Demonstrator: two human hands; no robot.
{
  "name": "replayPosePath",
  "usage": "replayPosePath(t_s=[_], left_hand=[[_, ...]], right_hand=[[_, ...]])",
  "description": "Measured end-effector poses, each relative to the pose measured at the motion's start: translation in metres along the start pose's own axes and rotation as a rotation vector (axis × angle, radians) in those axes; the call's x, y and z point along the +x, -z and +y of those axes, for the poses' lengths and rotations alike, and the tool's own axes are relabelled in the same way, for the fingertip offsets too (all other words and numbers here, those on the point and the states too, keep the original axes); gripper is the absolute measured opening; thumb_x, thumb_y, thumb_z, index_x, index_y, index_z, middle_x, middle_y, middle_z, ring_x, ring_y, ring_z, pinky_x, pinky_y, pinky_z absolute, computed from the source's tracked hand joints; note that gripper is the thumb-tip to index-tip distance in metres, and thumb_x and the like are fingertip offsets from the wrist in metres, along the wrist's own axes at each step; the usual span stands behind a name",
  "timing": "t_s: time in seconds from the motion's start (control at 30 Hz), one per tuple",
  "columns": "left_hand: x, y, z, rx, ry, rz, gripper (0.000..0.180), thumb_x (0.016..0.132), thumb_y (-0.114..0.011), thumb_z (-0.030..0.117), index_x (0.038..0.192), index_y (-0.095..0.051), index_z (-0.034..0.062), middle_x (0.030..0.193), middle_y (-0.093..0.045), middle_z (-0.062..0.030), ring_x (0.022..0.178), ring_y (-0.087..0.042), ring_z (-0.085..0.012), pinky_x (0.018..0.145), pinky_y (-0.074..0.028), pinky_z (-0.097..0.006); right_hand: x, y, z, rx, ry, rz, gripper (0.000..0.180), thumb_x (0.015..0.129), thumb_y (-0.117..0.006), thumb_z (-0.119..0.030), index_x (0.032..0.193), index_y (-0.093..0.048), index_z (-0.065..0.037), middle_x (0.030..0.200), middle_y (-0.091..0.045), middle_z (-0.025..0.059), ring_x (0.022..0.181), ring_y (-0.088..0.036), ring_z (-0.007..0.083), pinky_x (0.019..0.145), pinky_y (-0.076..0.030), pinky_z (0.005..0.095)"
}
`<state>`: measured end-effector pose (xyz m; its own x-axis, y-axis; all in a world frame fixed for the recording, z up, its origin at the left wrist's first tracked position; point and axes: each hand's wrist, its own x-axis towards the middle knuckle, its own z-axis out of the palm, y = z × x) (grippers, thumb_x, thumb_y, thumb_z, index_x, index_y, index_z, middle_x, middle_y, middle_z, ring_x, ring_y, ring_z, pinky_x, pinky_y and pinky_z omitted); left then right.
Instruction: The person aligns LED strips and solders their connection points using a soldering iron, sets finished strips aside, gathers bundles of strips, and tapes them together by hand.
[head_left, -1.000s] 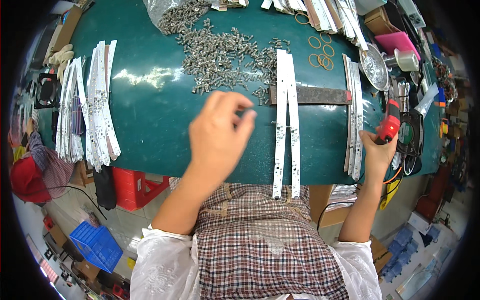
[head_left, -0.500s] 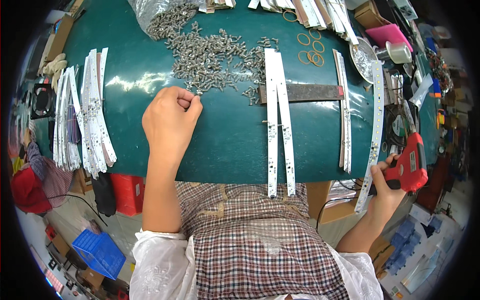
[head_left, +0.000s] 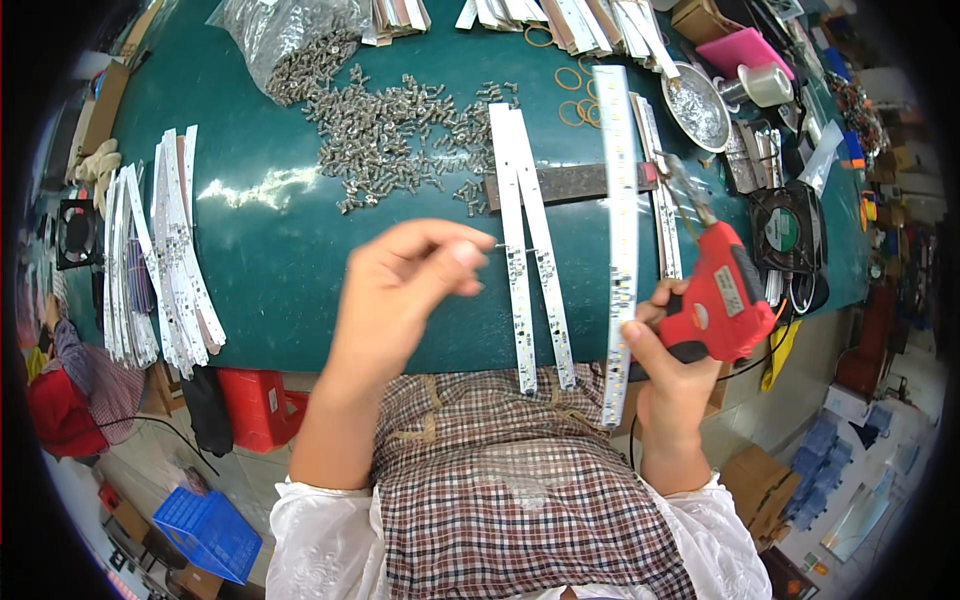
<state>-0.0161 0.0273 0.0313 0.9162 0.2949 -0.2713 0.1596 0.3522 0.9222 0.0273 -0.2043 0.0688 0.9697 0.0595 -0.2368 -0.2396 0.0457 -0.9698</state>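
My left hand (head_left: 395,300) is closed in a pinch above the table, its fingertips close to the left one of two white LED circuit strips (head_left: 519,300). Whatever the pinch holds is too small or hidden to make out. Thin pins stick out from the edges of these two strips, which overhang the near table edge. My right hand (head_left: 672,375) grips a red soldering gun (head_left: 725,290) and, at its thumb, another LED strip (head_left: 622,180) standing lengthwise. The gun's metal tip points away from me. Beyond my left hand lies a pile of small metal parts (head_left: 385,125).
A dark bar (head_left: 570,184) lies under the two strips. Bundled strips (head_left: 180,260) rest at the left, more (head_left: 585,30) at the far edge. A plastic bag (head_left: 265,40), rubber bands (head_left: 575,110), a metal bowl (head_left: 697,105), a solder spool (head_left: 765,85) and a fan (head_left: 787,230) are around.
My left hand has left the metal parts and come nearer, toward the two strips. My right hand has brought the soldering gun and its strip leftward. The view has shifted slightly.
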Motion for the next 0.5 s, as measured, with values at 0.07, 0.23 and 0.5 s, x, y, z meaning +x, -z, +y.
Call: replayPosePath(t_s=[0.07,0.23,0.5], left_hand=[[-0.003,-0.018,-0.012,-0.186,0.136,-0.083,0.018,0.092,-0.065,0.008,0.106,-0.067,-0.0024,0.096,-0.069,-0.0115,0.080,-0.066,-0.0116,0.075,-0.058,-0.027],[-0.004,-0.039,-0.022,-0.308,0.222,-0.127,0.020,0.089,-0.069,0.007,0.107,-0.067,-0.0028,0.097,-0.070,-0.0123,0.084,-0.068,-0.0148,0.077,-0.058,-0.027],[-0.004,-0.043,-0.031,-0.337,0.194,-0.099,0.018,0.087,-0.071,0.007,0.103,-0.068,-0.0012,0.095,-0.070,-0.0086,0.085,-0.066,-0.0122,0.077,-0.054,-0.026]], right_hand=[[-0.001,-0.008,0.000,-0.036,-0.016,-0.047,0.051,0.078,-0.069,0.014,0.119,-0.044,-0.003,0.100,-0.054,0.0056,0.081,-0.059,0.0101,0.074,-0.049,0.0242],[-0.002,-0.015,0.008,-0.060,-0.007,-0.107,0.047,0.081,-0.068,0.009,0.118,-0.042,-0.003,0.092,-0.059,0.0062,0.079,-0.059,0.0089,0.073,-0.048,0.0238],[-0.002,-0.015,0.015,-0.061,-0.074,-0.114,0.053,0.075,-0.072,0.013,0.119,-0.045,-0.002,0.106,-0.050,0.0061,0.085,-0.060,0.0122,0.073,-0.051,0.0254]])
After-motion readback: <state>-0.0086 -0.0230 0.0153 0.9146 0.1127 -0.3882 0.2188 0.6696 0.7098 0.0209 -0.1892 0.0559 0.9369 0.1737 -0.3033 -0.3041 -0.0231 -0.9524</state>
